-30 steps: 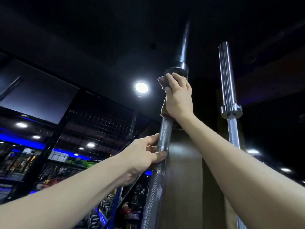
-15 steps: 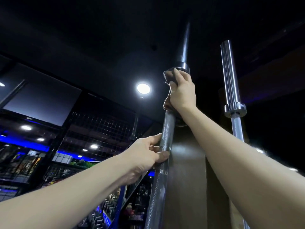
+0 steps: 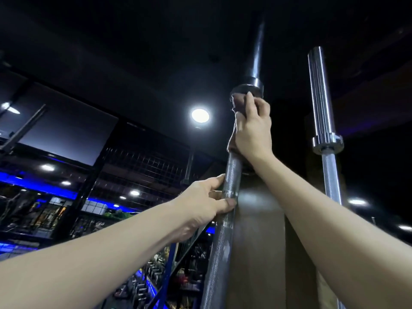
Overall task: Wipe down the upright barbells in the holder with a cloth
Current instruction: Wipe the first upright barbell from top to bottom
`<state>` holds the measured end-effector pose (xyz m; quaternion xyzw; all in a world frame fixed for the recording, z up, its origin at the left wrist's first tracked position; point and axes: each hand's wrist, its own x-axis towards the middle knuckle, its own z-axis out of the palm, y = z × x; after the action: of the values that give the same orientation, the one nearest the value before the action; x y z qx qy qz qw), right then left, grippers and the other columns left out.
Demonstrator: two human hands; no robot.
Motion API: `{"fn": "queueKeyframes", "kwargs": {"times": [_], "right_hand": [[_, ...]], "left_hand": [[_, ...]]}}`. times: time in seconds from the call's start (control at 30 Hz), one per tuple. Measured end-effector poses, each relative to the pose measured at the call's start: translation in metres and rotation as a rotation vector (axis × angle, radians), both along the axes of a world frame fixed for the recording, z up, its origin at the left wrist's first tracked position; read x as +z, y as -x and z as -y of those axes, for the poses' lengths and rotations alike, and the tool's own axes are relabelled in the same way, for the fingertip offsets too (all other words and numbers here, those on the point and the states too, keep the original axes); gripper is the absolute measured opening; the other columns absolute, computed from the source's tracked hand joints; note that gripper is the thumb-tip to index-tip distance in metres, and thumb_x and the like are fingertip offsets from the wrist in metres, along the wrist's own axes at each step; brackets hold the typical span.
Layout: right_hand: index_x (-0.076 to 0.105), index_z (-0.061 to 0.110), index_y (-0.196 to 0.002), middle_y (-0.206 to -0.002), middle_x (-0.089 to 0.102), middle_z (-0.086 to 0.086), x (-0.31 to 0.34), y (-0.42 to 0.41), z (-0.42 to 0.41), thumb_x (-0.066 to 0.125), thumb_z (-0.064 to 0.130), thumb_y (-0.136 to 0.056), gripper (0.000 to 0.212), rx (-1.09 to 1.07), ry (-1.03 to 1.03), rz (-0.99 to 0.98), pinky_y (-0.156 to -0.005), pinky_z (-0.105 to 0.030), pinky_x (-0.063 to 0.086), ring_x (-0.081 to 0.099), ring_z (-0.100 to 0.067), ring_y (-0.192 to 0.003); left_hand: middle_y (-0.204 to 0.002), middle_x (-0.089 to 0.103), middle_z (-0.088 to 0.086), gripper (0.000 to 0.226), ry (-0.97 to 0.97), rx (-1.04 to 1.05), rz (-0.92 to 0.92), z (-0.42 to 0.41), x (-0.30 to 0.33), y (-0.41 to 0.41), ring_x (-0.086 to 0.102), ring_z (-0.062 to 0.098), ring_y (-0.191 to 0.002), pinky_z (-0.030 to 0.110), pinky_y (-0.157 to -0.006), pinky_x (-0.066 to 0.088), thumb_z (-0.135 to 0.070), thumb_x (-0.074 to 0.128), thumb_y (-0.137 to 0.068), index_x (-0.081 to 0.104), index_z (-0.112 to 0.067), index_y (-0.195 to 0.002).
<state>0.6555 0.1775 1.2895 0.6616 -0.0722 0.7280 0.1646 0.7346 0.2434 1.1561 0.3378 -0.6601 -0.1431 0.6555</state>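
While steadying low, left hand (image 3: 204, 202) wraps bar (image 3: 231, 177), thumb across shaft. Higher along same near-vertical axis, right hand (image 3: 253, 128) clamps cloth (image 3: 237, 103) round shaft, right under collar (image 3: 246, 89). Likely next: down shaft toward left hand, or up onto sleeve. Beyond, to right, second bar (image 3: 322, 103), upright, untouched.

The holder lies below the frame; two upright barbells (image 3: 219, 253) (image 3: 330, 170) rise from the lower right.
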Motion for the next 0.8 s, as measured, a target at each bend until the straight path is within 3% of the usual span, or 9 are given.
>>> {"fn": "queueKeyframes", "kwargs": {"times": [0.17, 0.3, 0.4, 0.53, 0.63, 0.8], "right_hand": [[0.031, 0.020, -0.147, -0.147, 0.026, -0.004, -0.071, 0.003, 0.008, 0.045, 0.014, -0.098, 0.051, -0.016, 0.089, -0.118, -0.094, -0.011, 0.018, 0.022, -0.021, -0.137], [0.029, 0.018, -0.149, -0.148, 0.025, -0.003, -0.025, 0.004, 0.001, 0.041, 0.018, -0.100, 0.051, -0.132, 0.055, -0.114, -0.088, -0.016, 0.019, 0.024, -0.021, -0.136], [0.026, 0.017, -0.150, -0.148, 0.026, -0.005, 0.004, -0.001, 0.001, 0.041, 0.018, -0.100, 0.053, -0.099, 0.012, -0.063, -0.087, -0.015, 0.020, 0.029, -0.024, -0.134], [0.030, 0.009, -0.148, -0.142, 0.033, -0.012, -0.031, -0.009, 0.009, 0.044, 0.015, -0.098, 0.052, 0.074, 0.073, -0.002, -0.090, 0.003, 0.014, 0.036, -0.022, -0.128], [0.034, 0.011, -0.146, -0.142, 0.033, -0.011, -0.077, -0.010, 0.015, 0.046, 0.011, -0.096, 0.052, 0.092, 0.124, -0.048, -0.091, 0.007, 0.010, 0.033, -0.021, -0.128], [0.031, 0.014, -0.148, -0.144, 0.029, -0.008, -0.029, -0.005, 0.011, 0.045, 0.014, -0.098, 0.051, 0.060, 0.055, -0.099, -0.092, -0.005, 0.016, 0.031, -0.021, -0.130]], "left_hand": [[-0.096, 0.064, 0.008, 0.052, -0.033, -0.011, 0.034, 0.000, -0.003, -0.006, 0.059, 0.013, -0.073, 0.029, -0.069, 0.046, -0.002, 0.064, -0.086, 0.053, -0.025, -0.132], [-0.093, 0.064, 0.006, 0.056, -0.070, -0.019, -0.003, 0.001, -0.001, -0.007, 0.059, 0.012, -0.070, 0.020, -0.057, 0.053, 0.000, 0.061, -0.088, 0.049, -0.028, -0.134], [-0.093, 0.063, 0.005, 0.060, -0.075, -0.022, -0.010, 0.002, -0.001, -0.008, 0.058, 0.011, -0.068, 0.018, -0.055, 0.054, 0.000, 0.059, -0.089, 0.044, -0.027, -0.140], [-0.088, 0.063, 0.004, 0.057, -0.062, -0.013, -0.038, 0.000, -0.003, -0.008, 0.059, 0.004, -0.055, 0.017, -0.052, 0.052, 0.002, 0.058, -0.089, 0.046, -0.025, -0.138], [-0.079, 0.059, 0.003, 0.051, -0.042, -0.002, -0.012, -0.004, -0.006, -0.007, 0.054, -0.001, -0.046, 0.014, -0.045, 0.043, 0.003, 0.057, -0.089, 0.052, -0.023, -0.133], [-0.077, 0.059, 0.001, 0.056, -0.049, 0.015, -0.040, -0.003, -0.005, -0.007, 0.055, 0.000, -0.045, 0.017, -0.049, 0.049, 0.003, 0.057, -0.090, 0.048, -0.025, -0.137]]}}
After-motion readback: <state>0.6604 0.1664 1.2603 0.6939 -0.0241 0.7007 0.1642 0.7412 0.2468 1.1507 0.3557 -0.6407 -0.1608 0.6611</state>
